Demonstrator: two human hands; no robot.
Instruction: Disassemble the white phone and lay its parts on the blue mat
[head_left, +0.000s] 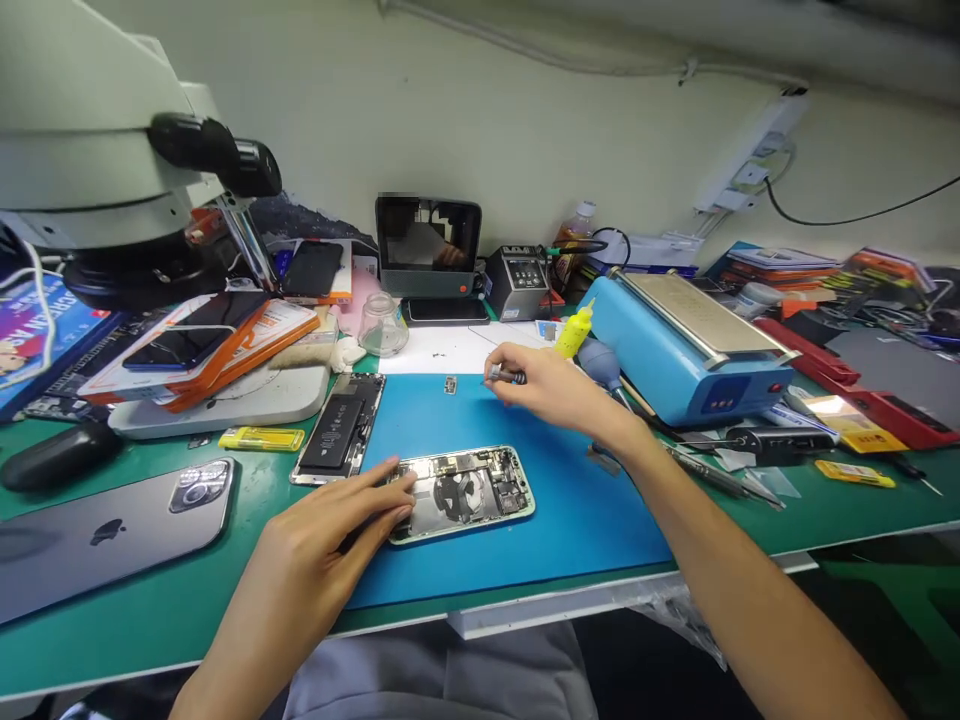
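The opened phone (469, 492) lies flat on a blue mat (585, 530) near the front edge of the green worktop (150, 620), its insides facing up. The left hand (330, 540) rests on the phone's left end, fingers stretched out and pressing down, gripping nothing. Just left of the mat lies a second phone (341, 428) with its battery showing, and nearer the edge a grey phone back (112, 525). Farther up the mat, the right hand (559, 388) has its fingers pinched closed on a small screwdriver (504, 376), whose tip points toward a tiny metal part (450, 384). Behind stand a yellow bottle (574, 330), a blue machine (682, 345) and a glass jar (382, 325).
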